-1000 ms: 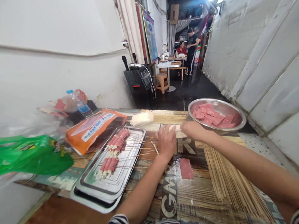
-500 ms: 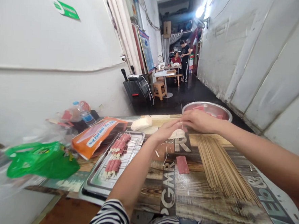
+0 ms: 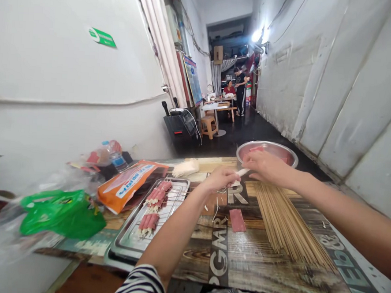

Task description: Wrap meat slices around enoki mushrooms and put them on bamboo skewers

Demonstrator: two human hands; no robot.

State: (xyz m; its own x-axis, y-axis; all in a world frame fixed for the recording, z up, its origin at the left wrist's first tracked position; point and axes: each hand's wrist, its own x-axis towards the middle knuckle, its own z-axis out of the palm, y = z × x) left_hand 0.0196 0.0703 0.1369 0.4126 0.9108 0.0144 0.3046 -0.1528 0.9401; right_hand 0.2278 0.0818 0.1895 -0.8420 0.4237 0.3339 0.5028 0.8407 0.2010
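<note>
A small white bundle of enoki mushrooms [image 3: 243, 172] spans the gap between my two hands above the far side of the table. My left hand [image 3: 222, 178] is closed on its near end, fingers pinched together. At the other end, my right hand [image 3: 264, 166] has its fingers curved over the bundle; its grip is partly hidden. Below them one flat red meat slice [image 3: 237, 220] lies on the table, with loose white strands beside it. More enoki [image 3: 186, 168] rests in a clump left of my left hand.
A metal bowl [image 3: 294, 160] holding meat slices stands beyond my right hand. Bamboo skewers [image 3: 290, 225] lie fanned at right. On the left are a metal tray [image 3: 133, 242] with skewered meat rolls [image 3: 158, 195], an orange package [image 3: 127, 186] and a green plastic bag [image 3: 62, 213]. Two people are far back.
My hands, close together before, have drawn slightly apart, and the white enoki bundle now shows between them. The whole view has shifted a little with my head.
</note>
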